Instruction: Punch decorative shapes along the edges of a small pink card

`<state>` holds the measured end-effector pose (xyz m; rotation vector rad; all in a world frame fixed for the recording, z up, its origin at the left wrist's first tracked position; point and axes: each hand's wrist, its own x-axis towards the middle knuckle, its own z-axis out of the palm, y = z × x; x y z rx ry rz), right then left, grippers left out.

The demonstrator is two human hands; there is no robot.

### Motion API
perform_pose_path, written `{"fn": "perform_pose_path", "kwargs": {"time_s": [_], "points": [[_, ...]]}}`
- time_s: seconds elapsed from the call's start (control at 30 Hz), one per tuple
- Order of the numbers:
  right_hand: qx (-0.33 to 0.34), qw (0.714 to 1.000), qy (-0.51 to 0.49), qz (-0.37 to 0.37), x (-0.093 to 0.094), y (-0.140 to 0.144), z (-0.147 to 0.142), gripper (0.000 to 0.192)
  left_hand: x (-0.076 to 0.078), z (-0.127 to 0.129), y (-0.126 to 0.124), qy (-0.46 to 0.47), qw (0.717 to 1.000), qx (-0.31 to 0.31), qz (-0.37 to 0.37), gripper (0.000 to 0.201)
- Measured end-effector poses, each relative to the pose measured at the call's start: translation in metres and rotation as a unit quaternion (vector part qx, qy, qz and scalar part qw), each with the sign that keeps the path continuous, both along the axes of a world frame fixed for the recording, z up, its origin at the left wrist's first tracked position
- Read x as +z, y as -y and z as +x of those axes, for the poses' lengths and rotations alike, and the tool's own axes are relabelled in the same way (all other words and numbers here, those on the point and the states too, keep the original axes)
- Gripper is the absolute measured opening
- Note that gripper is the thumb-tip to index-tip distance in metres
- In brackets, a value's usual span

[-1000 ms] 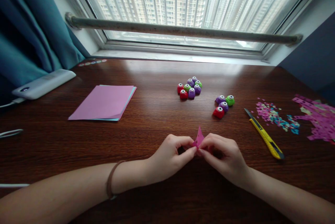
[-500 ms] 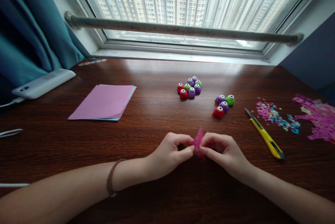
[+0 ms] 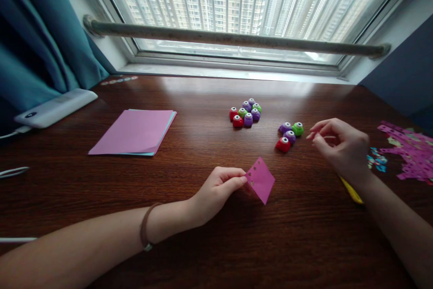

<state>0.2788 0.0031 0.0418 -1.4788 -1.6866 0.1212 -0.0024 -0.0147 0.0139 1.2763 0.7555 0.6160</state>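
The left hand (image 3: 218, 190) is pinching a small pink paper square (image 3: 260, 179) by its near corner, its grip pressed together on it just above the counter (image 3: 203, 244). The right hand (image 3: 341, 147) is hovering empty, fingers loosely curled, just beside four little punches (image 3: 289, 135), over a yellow knife (image 3: 352, 192).

Bare table (image 3: 203, 153) lies open between the paper stack (image 3: 133, 132) at 10 o'clock and the punches: a hand could pass there freely. At 12 o'clock the far punch cluster (image 3: 246, 112) blocks the way to the window; just right of it the near cluster (image 3: 289, 135) stands touching-close to the right hand (image 3: 340, 147). A knife (image 3: 352, 191) lies under that wrist at 3 o'clock, with scraps (image 3: 411, 151) beyond. The near edge at 6 o'clock is open wood.
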Motion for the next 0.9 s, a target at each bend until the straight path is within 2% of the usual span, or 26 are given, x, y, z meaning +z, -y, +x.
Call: {"fn": "perform_pose_path", "kwargs": {"time_s": [0.03,0.07,0.13,0.2,0.37,0.43,0.53,0.9], "points": [[-0.054,0.993,0.105,-0.007,0.001,-0.005,0.011,0.012,-0.001,0.000,0.000,0.017,1.000,0.001,-0.016,0.022],[-0.105,0.974,0.199,-0.032,0.002,-0.010,0.021,0.013,-0.002,-0.001,-0.001,0.037,0.999,0.001,-0.033,0.023],[-0.198,0.920,0.305,-0.144,0.001,-0.016,0.038,0.014,-0.004,-0.001,-0.002,0.073,0.996,0.002,-0.058,0.023],[-0.249,0.876,0.339,-0.235,0.001,-0.019,0.051,0.017,-0.005,-0.001,-0.004,0.093,0.993,0.011,-0.067,0.022],[-0.317,0.820,0.339,-0.333,0.004,-0.022,0.064,0.032,-0.001,-0.001,-0.005,0.142,0.983,0.039,-0.108,0.021],[-0.336,0.798,0.336,-0.370,0.007,-0.022,0.065,0.032,0.000,-0.001,-0.005,0.168,0.976,0.046,-0.127,0.022],[-0.346,0.786,0.339,-0.384,0.009,-0.022,0.066,0.031,0.002,-0.001,-0.005,0.194,0.969,0.052,-0.146,0.023],[-0.375,0.774,0.342,-0.377,0.007,-0.023,0.071,0.032,0.002,-0.001,-0.006,0.203,0.967,0.044,-0.149,0.022]]}}
